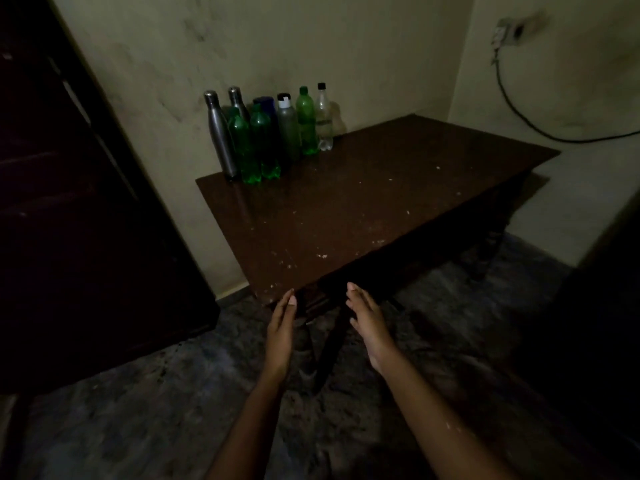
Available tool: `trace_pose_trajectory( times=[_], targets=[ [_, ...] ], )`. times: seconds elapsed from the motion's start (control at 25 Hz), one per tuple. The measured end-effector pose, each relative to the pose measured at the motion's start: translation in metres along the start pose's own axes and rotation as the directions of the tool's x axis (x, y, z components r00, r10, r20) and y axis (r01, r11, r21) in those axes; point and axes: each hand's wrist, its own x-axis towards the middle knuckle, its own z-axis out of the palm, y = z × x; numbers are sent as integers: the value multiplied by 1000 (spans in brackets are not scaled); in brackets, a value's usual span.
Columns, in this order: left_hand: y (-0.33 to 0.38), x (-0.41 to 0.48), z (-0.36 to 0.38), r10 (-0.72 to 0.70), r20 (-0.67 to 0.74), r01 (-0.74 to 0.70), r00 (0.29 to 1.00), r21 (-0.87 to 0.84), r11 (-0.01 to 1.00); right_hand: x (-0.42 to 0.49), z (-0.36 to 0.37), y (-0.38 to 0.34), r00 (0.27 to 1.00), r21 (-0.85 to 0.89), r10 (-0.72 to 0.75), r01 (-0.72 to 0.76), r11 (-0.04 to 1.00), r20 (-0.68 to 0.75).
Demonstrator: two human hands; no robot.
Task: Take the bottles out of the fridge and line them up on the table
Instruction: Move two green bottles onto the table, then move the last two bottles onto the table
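Hovering at the front corner of the table, the left hand and right hand are holding nothing, fingers straight; the bottles are crowding its far left corner by the wall; spreading them into one even row is probably calling for both hands.

Bench: dark reddish brown, scattered with pale flecks.
Steel flasks: front flask and rear flask, both plain silver-grey.
Green bottles: left green bottle, middle green bottle and right green bottle, all translucent green with green caps.
Blue bottle: dark blue.
Grey bottle: smoky translucent grey, white cap with a black top.
Clear bottle: colourless, black cap.
Wall: pale yellowish cream, dark smudges.
Floor: mottled grey.
Cable: black.
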Motion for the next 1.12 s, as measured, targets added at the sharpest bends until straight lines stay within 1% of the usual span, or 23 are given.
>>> trace_pose_trajectory(
  times=[0.12,0.24,0.4,0.48,0.56,0.72,0.84,0.96,1.0,1.08,1.12],
  targets=[
    [-17,-85,17,-34,29,35,999,-15,999,-76,-48,31,998,19,13,-12,1000,-66],
    [-26,-165,39,-80,117,82,990,-13,997,-156,-91,60,989,53,63,-56,997,-133],
    [-31,-242,73,-69,244,67,967,13,998,-241,-139,83,971,120,78,-51,991,-227],
    [-38,-283,87,-79,278,73,957,33,997,-282,-161,100,955,130,84,-48,990,-286],
    [-54,-328,97,-95,330,78,939,64,995,-322,-183,123,935,133,88,-44,990,-344],
    [-97,-419,107,-193,409,164,892,106,981,-405,-224,170,888,170,142,-74,983,-437],
    [-119,-488,116,-249,440,217,863,122,968,-467,-261,199,829,173,194,-119,978,-525],
    [-147,-525,138,-317,492,234,811,224,946,-495,-308,224,781,145,236,-186,972,-578],
    [-157,-530,146,-337,501,226,797,270,936,-496,-320,230,777,131,248,-211,969,-578],
    [-180,-533,165,-362,527,171,769,377,910,-492,-346,244,774,67,268,-282,957,-573],
    [-195,-532,178,-373,521,143,767,429,892,-484,-360,254,770,18,277,-327,945,-574]
  ],
)
